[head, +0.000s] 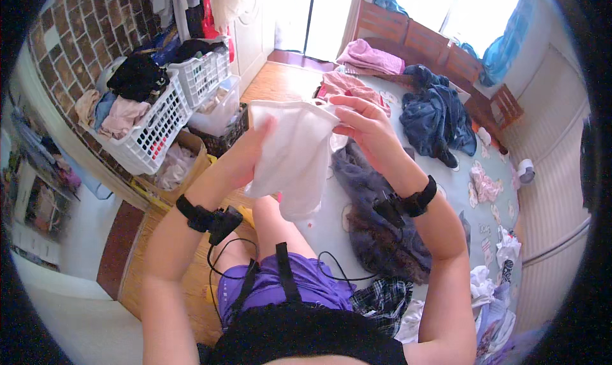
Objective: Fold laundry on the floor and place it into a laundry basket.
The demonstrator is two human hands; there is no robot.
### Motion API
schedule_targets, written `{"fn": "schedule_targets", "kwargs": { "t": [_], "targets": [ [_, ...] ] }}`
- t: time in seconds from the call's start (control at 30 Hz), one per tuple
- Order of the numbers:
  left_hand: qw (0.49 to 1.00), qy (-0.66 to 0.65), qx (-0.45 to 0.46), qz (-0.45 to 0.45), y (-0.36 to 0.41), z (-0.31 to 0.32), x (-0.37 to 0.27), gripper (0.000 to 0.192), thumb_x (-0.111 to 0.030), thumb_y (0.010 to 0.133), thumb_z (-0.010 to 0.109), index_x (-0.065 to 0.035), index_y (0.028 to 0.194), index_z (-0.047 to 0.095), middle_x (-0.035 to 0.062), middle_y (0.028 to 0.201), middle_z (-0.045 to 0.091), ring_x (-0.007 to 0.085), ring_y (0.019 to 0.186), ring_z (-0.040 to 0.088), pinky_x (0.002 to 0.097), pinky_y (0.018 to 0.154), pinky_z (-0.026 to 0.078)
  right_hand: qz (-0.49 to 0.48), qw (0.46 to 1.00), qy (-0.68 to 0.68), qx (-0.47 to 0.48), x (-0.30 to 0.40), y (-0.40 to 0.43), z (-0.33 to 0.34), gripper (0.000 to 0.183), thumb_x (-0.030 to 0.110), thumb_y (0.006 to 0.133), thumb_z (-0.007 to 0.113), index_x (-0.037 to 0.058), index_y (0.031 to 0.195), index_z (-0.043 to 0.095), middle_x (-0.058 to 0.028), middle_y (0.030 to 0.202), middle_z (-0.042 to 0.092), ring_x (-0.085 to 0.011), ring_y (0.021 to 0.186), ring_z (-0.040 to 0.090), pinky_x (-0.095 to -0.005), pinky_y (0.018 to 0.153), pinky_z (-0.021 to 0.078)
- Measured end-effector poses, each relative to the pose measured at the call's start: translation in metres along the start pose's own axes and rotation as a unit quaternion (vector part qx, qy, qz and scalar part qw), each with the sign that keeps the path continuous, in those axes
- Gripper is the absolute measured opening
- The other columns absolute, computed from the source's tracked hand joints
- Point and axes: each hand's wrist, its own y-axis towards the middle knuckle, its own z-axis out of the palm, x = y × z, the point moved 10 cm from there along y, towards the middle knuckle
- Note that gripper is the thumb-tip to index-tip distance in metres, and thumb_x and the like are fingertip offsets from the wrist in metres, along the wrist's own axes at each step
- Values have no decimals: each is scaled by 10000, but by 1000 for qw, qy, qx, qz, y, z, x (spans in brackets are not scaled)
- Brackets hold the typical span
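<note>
A small white cloth garment (294,159) hangs spread in front of me, held up between both hands. My left hand (253,147) grips its left side, with part of the hand seen dimly behind or through the fabric. At the garment's upper right corner, the thumb and fingers of my right hand (361,126) pinch the edge. Below and right of it, a dark grey garment (358,174) with a dark furry part (382,245) lies on the bed. The exact kind of white garment cannot be told.
White plastic baskets (158,131) of clothes stand at the left, beside a cardboard box (191,169) and a clear bin (224,102). On the bed (392,169) lie dark blue clothes (435,112), folded pink fabric (370,59), and plaid cloth (382,300). Black cables (334,260) loop near my lap.
</note>
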Motion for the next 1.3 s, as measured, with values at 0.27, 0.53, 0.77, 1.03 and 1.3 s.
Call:
{"fn": "schedule_targets", "kwargs": {
  "t": [0.27, 0.53, 0.77, 1.03, 1.3],
  "targets": [
    [984, 9, -175, -39, -7, -54, -24, 344, -267, 875, 473, -5, 1083, 557, 111, 1000, 626, 193, 873, 616, 327, 830, 477, -11, 999, -30, 2, -17, -1, -14, 473, 167, 831, 596, 27, 1240, 406, -74, 1119, 526, -144, 955, 524, -268, 774, 461],
    [986, -119, -108, 52, -5, -32, -41, 377, -269, 929, 321, 17, 1104, 492, 121, 1056, 586, 219, 996, 562, 356, 918, 413, 138, 919, -214, 302, -168, -96, 40, 1059, 59, 677, 735, 235, 1401, -18, -171, 1324, 317, -294, 1196, 362, -432, 941, 373],
    [979, -170, -69, 90, -34, 16, -68, 406, -273, 892, 437, 38, 1151, 473, 158, 1100, 578, 266, 993, 572, 395, 945, 392, -122, 966, -223, 57, -162, -78, 65, 1037, 92, 672, 748, 62, 1386, -3, -189, 1354, 271, -276, 1220, 337, -370, 1014, 276],
    [976, -53, -145, 151, -66, -64, -96, 481, -363, 879, 398, 37, 1127, 499, 160, 1071, 588, 281, 981, 565, 401, 932, 402, -88, 983, -128, -100, -125, -62, -5, 260, -12, 723, 615, -4, 979, 568, -72, 833, 596, -131, 791, 538, -257, 698, 433],
    [940, -1, -336, -63, -100, -129, 46, 453, 21, 794, 511, -78, 1228, 423, 90, 1021, 543, 200, 909, 555, 341, 771, 480, -117, 950, -289, 16, -59, -65, 44, 154, 78, 721, 680, -10, 824, 608, -96, 637, 573, -100, 584, 542, -253, 522, 430]
  ]
}}
